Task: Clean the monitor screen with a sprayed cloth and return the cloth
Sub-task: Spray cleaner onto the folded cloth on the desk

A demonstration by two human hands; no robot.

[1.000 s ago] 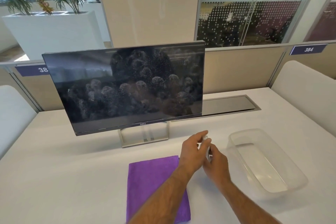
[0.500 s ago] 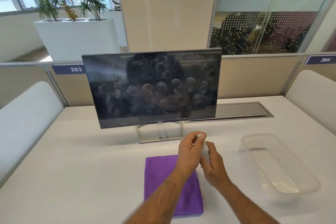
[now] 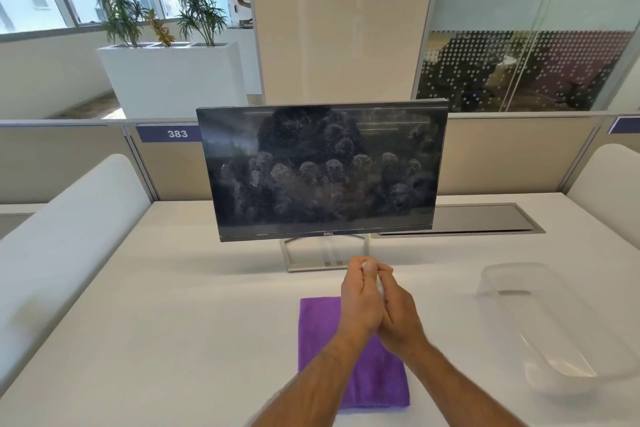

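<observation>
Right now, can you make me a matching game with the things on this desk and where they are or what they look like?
Things:
1. cloth
2. monitor screen
3. clear tub
4. hands

Descriptions:
A. dark and covered in speckly smudges
B. see-through, on the right side of the desk
C. purple, lying flat on the desk
D. pressed together, above the cloth's right edge

Pairs: 1-C, 2-A, 3-B, 4-D
</observation>
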